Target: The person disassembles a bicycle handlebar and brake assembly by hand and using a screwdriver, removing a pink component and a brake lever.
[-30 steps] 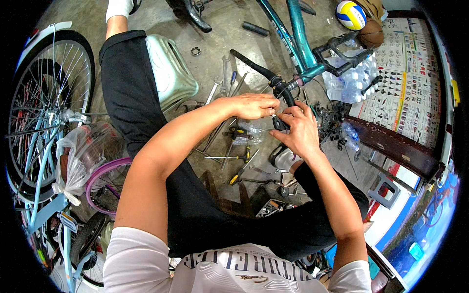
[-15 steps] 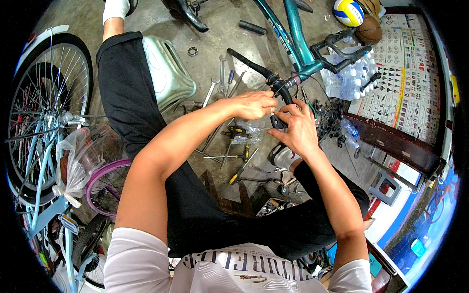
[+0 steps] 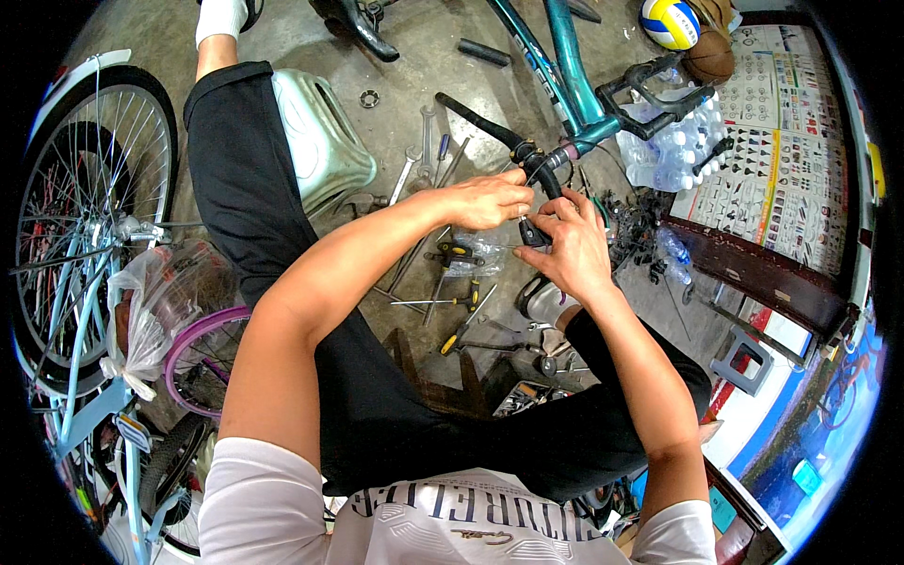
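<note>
My left hand (image 3: 490, 200) is closed, fingertips pinched at the near end of the black handlebar (image 3: 544, 174), on something too small to make out. My right hand (image 3: 570, 247) is just right of it, fingers wrapped round the black lever assembly (image 3: 533, 233) on that bar. A thin cable or rod runs by the fingers. The bar meets a teal bicycle frame (image 3: 584, 113) lying beyond. Below the hands lie yellow-and-black screwdrivers (image 3: 450, 344), T-handled tools (image 3: 447, 254) and a clear plastic bag (image 3: 480, 259). Wrenches (image 3: 407, 171) lie to their left.
A bicycle wheel (image 3: 99, 113), purple rim (image 3: 179, 358) and bagged items (image 3: 141, 330) crowd the left. A pale plastic container (image 3: 325, 141) sits by my leg. Right are water bottles (image 3: 659, 151), balls (image 3: 670, 24), a parts chart (image 3: 772, 141) and a grey stool (image 3: 739, 367).
The view has shifted slightly, with the scene sitting a little higher and further left. My hands stay at the handlebar, with only slight movement of the fingers.
</note>
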Tool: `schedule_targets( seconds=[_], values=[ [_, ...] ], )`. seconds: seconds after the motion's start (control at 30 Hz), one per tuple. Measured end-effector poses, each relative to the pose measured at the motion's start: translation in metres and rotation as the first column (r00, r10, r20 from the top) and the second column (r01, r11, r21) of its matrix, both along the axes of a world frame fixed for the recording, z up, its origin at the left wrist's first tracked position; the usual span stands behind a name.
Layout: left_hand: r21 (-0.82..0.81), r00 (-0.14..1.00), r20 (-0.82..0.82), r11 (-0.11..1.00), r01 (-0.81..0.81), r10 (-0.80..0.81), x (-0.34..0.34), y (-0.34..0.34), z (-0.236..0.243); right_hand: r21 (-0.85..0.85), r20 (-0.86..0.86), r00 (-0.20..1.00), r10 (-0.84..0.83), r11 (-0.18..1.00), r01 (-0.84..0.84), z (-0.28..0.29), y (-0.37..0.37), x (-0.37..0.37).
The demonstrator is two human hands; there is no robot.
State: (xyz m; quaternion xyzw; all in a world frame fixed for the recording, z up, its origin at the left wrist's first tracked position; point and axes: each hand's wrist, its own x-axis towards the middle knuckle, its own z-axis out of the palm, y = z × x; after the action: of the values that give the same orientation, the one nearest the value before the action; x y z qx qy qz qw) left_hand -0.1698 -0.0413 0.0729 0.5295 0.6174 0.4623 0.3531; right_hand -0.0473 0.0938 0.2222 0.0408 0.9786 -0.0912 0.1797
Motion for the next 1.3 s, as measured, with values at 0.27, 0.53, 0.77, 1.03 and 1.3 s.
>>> schedule_targets(
  seconds=[0.27,0.53,0.77,1.03,1.3],
  values=[
    [-0.028,1.0,-0.005,1.0,-0.011,0.011,-0.006,-0.009,0.011,-0.062,-0.035,0.999,-0.01,0.998,0.008,0.004,0.006,0.001],
    [-0.454,0.46,0.767,0.885,-0.107,0.449,0.016,-0.009,0.015,-0.141,-0.05,0.97,-0.238,0.963,0.229,0.019,0.036,0.012],
    [-0.432,0.274,0.866,0.902,-0.016,0.419,0.031,-0.013,0.025,-0.18,0.097,0.944,-0.317,0.927,0.33,0.017,0.039,0.012],
    [-0.506,0.262,0.817,0.857,-0.101,0.513,0.036,-0.008,0.022,-0.184,0.073,0.951,-0.301,0.933,0.309,0.013,0.039,0.01],
    [-0.532,0.337,0.776,0.84,-0.102,0.532,0.036,-0.005,0.029,-0.194,0.037,0.959,-0.283,0.939,0.284,0.01,0.04,0.011]
  ],
)
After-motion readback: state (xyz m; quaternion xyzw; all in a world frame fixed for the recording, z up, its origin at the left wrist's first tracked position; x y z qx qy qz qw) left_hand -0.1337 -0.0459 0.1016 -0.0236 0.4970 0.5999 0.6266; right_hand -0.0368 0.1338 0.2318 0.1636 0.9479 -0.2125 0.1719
